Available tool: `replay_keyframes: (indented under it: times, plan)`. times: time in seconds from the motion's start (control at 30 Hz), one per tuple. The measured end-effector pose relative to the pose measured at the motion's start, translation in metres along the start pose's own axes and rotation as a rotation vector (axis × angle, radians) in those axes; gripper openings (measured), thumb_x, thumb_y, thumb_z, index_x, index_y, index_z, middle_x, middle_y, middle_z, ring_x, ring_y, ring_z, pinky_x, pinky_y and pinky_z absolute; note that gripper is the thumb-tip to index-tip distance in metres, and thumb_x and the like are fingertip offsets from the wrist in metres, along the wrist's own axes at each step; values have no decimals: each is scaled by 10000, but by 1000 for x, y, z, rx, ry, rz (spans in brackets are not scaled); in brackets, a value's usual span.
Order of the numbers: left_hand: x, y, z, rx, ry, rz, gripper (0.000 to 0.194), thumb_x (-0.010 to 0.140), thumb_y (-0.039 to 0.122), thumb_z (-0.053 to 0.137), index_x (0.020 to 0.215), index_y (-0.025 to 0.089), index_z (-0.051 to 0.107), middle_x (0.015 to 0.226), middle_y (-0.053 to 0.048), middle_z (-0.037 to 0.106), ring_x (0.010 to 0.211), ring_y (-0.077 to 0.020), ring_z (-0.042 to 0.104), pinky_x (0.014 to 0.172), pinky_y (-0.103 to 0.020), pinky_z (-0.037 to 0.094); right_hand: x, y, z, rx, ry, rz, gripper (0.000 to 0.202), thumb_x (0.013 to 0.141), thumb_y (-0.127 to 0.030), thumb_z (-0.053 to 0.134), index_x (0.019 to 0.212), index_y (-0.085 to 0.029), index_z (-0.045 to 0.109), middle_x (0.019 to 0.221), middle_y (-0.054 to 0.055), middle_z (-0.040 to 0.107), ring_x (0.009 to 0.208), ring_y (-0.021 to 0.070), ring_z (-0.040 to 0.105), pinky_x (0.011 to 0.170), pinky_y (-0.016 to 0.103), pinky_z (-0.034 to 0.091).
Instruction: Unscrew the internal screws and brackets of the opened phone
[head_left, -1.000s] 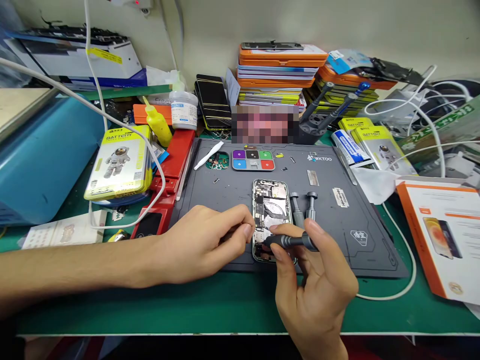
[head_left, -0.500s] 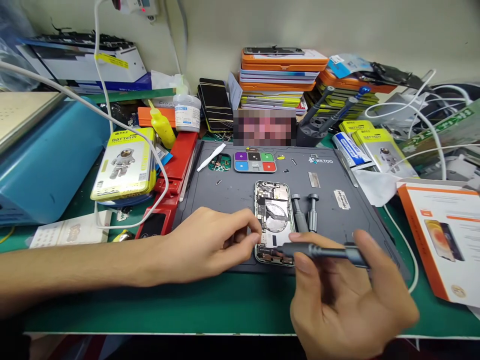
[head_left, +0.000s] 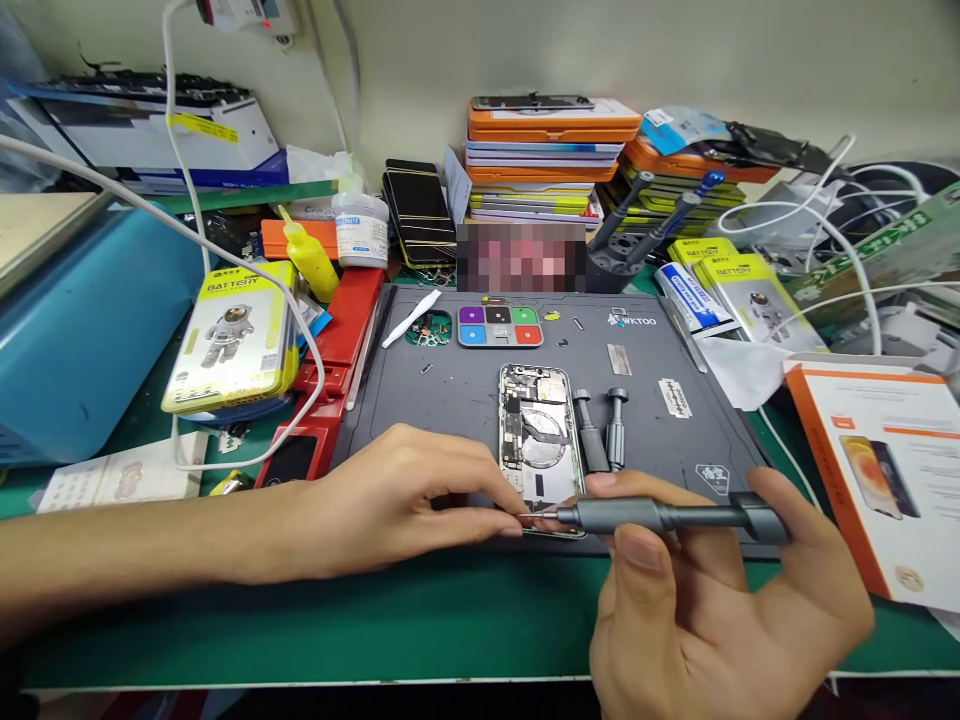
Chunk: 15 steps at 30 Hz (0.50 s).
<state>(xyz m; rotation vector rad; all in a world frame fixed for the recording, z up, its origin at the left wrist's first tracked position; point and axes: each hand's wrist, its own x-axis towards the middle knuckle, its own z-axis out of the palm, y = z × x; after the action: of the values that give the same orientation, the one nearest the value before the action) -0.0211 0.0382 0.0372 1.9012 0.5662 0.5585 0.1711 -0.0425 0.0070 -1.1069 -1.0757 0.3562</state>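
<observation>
An opened phone (head_left: 546, 440) lies on the dark grey work mat (head_left: 450, 410), its inner parts and a round coil showing. My right hand (head_left: 720, 600) holds a grey screwdriver (head_left: 622, 514) almost level, a finger against its end cap. The driver's thin bit points left over the phone's lower end. At the bit's tip, the thumb and forefinger of my left hand (head_left: 420, 500) come together in a pinch. Whatever is between them is too small or hidden to make out. Two more screwdrivers, a dark one (head_left: 591, 435) and a ribbed one (head_left: 616, 430), lie right of the phone.
A coloured screw tray (head_left: 500, 327) and white pry tool (head_left: 412, 320) lie at the mat's back. Battery boxes (head_left: 232, 335) and a white cable flank the left; an orange-edged box (head_left: 877, 480) stands right. Stacked boxes (head_left: 551, 150) and a tool holder (head_left: 615, 262) line the back.
The screwdriver has turned more level, and its bit has moved left to my left fingertips. My left hand has come down to the phone's lower edge. The whole view has shifted slightly.
</observation>
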Motion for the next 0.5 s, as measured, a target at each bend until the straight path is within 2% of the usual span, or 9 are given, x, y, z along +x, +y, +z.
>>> replay_keyframes:
  times: [0.23,0.5]
  plan:
    - [1,0,-1,-52,-35,21,168,1045,182,695,1170,170,806,1084,-65,826,975,-154,784,890,-207,594,2,-3,-4,33,6,71,607,956,-56,712,1499,-270,545,996,40,788,868,190,792,682,302,680]
    - [0,2,-1,-88,-31,35,140,1000,171,751,1114,162,830,1064,-78,838,952,-171,797,877,-203,608,6,-4,-6,37,-44,121,558,983,-149,707,1503,-254,533,976,61,791,841,207,771,626,298,646]
